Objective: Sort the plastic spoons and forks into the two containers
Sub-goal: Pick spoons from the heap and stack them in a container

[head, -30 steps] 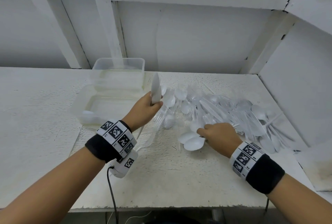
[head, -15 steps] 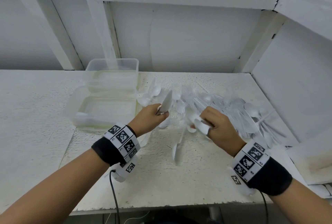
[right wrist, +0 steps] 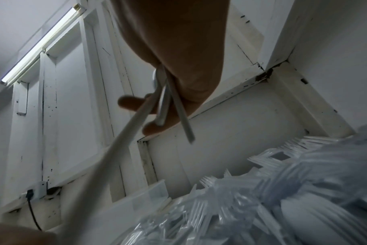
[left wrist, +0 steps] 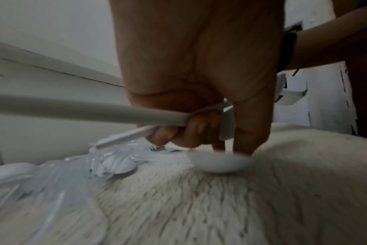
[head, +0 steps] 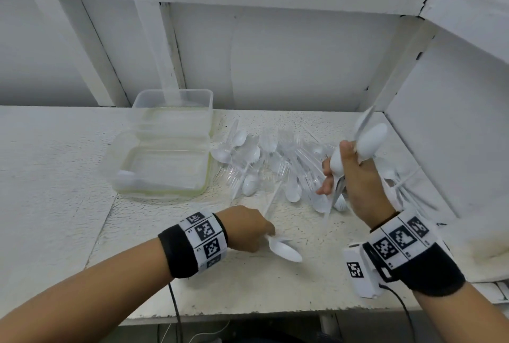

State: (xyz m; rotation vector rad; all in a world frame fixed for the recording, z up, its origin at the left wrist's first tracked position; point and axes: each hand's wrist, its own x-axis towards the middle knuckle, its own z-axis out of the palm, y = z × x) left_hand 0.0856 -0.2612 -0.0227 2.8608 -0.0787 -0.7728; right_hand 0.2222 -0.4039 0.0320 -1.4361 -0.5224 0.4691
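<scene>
On the table's near side, a white spoon lay under the left hand, whose fingers curled around spoon handles; half a second before, that hand was up at the pile. The right hand had risen, gripping several spoons (bowls upward). Both containers sat left of the pile, so delivery seemed next.

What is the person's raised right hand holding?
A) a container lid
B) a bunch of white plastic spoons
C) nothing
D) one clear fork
B: the right hand grips several white spoons, bowls sticking up above the fist, handles hanging below it.
</scene>
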